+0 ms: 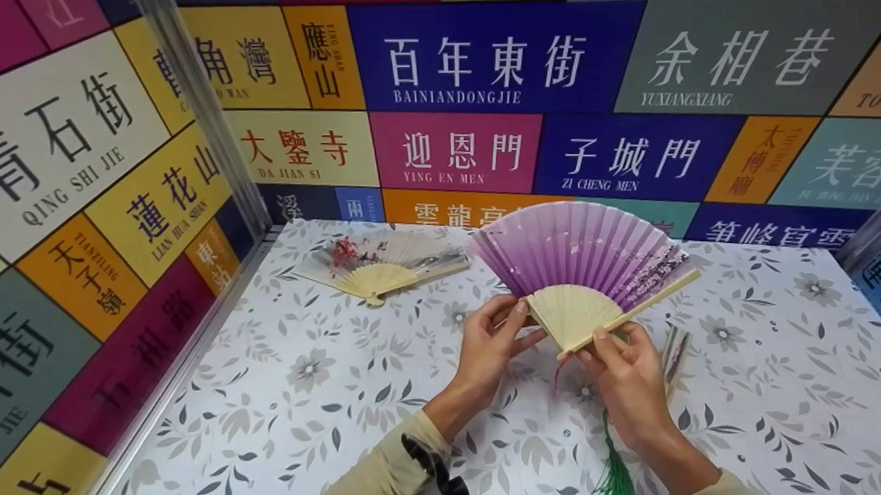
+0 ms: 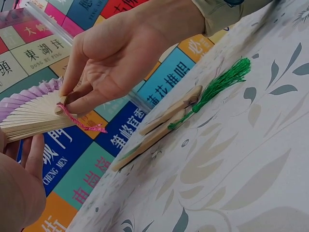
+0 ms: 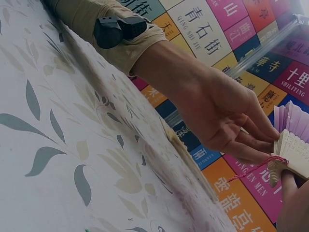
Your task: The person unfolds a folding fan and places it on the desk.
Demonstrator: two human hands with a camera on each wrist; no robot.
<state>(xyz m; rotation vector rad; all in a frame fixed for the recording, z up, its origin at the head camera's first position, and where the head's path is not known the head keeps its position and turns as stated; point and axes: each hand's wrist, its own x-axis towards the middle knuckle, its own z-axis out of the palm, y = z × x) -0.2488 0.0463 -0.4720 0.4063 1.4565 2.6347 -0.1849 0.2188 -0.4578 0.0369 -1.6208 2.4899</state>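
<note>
A purple folding fan with pale blossoms and cream ribs is spread wide, held above the table. My left hand pinches its left edge at the ribs, thumb in front. At the right guard stick, near the pivot, my right hand grips the fan between thumb and fingers. A pink cord hangs from the pivot. Behind the right hand lies a folded fan with a green tassel, partly hidden in the head view. The fan's purple leaf is cut off in both wrist views.
Another spread fan, pale with red flowers, lies at the back left of the table, whose white cover bears grey leaves. Panels of coloured street signs stand behind and at the left. A black wrist camera sits on the left sleeve.
</note>
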